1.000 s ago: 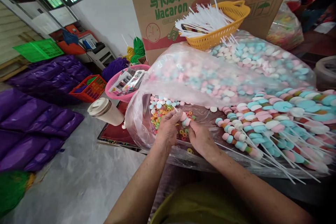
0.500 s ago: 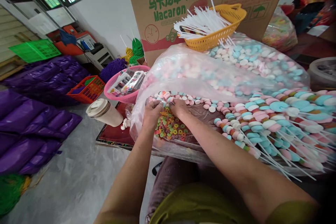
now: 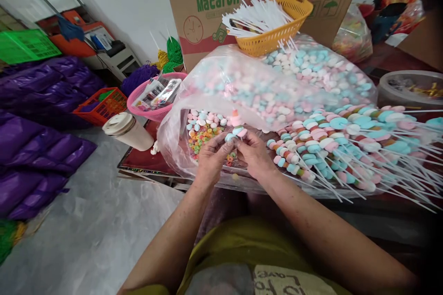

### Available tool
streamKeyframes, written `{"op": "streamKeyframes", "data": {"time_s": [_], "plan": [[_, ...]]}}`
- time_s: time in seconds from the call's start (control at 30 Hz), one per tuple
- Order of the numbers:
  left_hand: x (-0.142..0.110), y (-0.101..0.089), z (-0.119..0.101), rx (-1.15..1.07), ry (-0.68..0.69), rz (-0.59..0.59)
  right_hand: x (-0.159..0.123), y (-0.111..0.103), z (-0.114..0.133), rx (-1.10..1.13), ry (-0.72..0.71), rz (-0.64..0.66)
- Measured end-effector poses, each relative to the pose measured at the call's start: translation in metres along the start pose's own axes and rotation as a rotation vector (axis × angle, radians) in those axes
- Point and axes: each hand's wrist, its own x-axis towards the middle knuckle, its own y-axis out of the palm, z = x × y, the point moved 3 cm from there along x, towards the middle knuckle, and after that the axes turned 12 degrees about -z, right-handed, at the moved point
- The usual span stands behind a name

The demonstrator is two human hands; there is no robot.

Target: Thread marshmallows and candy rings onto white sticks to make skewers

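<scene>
My left hand [image 3: 212,156] is closed in a pinch on a light blue marshmallow [image 3: 229,137]. Beside it, my right hand [image 3: 254,153] grips a short marshmallow skewer [image 3: 237,121] of pink, white and blue pieces with an orange ring near its top. The skewer points upward, and its stick is hidden behind the fingers. Both hands meet above the near edge of an open plastic bag [image 3: 173,147]. Small coloured cereal rings [image 3: 199,140] lie just beyond my left hand. Behind them are loose marshmallows [image 3: 204,119].
Finished marshmallow skewers [image 3: 332,143] are heaped at the right. A yellow basket [image 3: 263,44] of white sticks rests on the bagged marshmallows before a carton [image 3: 197,50]. At the left stand a lidded cup [image 3: 129,133] and a pink basket [image 3: 152,114]. A round tub [image 3: 408,87] sits at the far right.
Half a second ago both hands were reaching into the marshmallows at the back of the bag. They have come back nearer the body, together, with marshmallows in the fingers. The view has shifted slightly.
</scene>
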Motion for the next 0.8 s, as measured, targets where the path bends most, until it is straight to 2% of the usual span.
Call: {"op": "streamKeyframes", "data": {"time_s": [0.1, 0.17, 0.2, 0.27, 0.37, 0.47, 0.6, 0.8], "plan": [[-0.001, -0.002, -0.005, 0.038, -0.024, 0.081, -0.007, -0.003, 0.006, 0.143, 0.127, 0.029], [0.001, -0.005, -0.007, 0.056, -0.055, 0.067, -0.014, -0.009, 0.011, 0.088, 0.144, 0.099], [0.002, -0.008, -0.009, 0.053, -0.068, 0.034, -0.018, -0.015, 0.015, 0.003, 0.105, 0.117], [0.004, -0.012, -0.011, 0.039, -0.072, -0.055, -0.031, -0.030, 0.024, -0.284, -0.085, 0.095], [0.004, -0.014, -0.014, 0.044, -0.001, -0.152, -0.056, -0.048, 0.035, -0.773, -0.463, 0.031], [0.003, -0.012, -0.015, 0.115, 0.096, -0.182, -0.075, -0.054, 0.034, -1.063, -0.634, 0.012], [0.000, -0.010, -0.015, 0.252, 0.183, -0.171, -0.076, -0.052, 0.029, -1.278, -0.626, 0.007], [-0.003, -0.010, -0.017, 0.375, 0.220, -0.202, -0.075, -0.049, 0.036, -1.401, -0.609, 0.047]]}}
